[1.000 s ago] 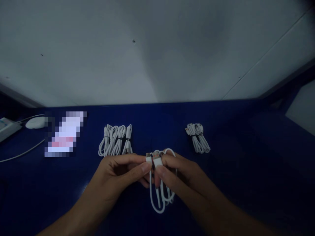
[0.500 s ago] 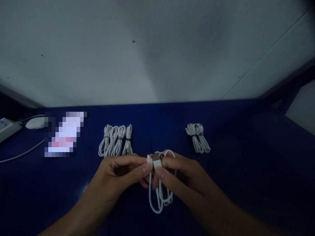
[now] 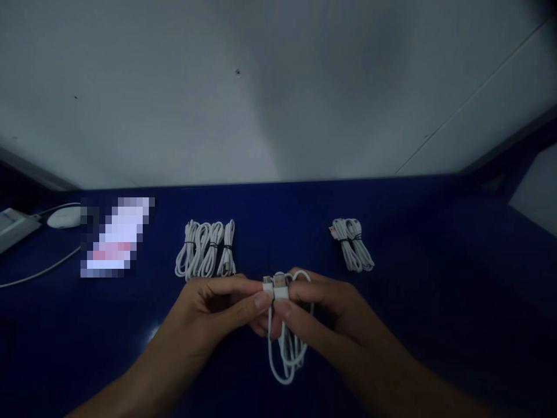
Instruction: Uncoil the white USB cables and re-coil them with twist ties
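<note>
Cable (image 3: 285, 381) hangs looped at near centre, its two connectors (image 3: 281, 292) pinched side by side by my left hand (image 3: 217, 307) and right hand (image 3: 322, 313); I judge this alignment, the next move calling for a steady pinch.

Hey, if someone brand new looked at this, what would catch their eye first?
Probably the bright, pixelated patch glowing at the left of the dark blue table. Next, at center front, the left hand and right hand pinching plugs above looped white cable. Beyond them lie tied white bundles, one group left of center, another to the right.
</note>
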A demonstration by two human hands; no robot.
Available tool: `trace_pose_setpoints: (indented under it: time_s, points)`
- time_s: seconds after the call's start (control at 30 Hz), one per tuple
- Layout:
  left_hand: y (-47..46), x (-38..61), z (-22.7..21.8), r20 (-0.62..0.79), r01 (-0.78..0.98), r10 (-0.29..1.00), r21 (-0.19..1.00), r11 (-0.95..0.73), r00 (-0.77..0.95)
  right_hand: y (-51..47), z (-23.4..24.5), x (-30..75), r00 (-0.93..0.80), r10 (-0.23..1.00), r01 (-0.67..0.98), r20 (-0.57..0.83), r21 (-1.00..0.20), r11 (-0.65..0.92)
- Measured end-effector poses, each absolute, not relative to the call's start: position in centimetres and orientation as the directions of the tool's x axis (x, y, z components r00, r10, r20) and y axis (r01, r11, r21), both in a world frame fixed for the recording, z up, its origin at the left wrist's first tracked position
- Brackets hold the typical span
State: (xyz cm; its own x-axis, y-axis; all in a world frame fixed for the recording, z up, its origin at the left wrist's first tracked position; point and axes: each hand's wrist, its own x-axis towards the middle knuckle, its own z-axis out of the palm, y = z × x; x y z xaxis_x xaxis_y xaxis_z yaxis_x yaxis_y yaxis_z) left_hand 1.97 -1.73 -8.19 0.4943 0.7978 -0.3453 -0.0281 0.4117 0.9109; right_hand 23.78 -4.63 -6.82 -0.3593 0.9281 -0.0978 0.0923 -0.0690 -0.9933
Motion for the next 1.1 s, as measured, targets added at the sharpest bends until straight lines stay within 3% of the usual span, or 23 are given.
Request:
trace_pose_setpoints:
  time_s: [1.1]
  points:
    - [-1.80, 1.81, -8.44, -0.379, -0.012, 0.803, 0.902, 0.433, 0.459, -4.63, -6.73, 23.75, -0.339, 0.934, 0.077, -0.107, -0.993, -0.086]
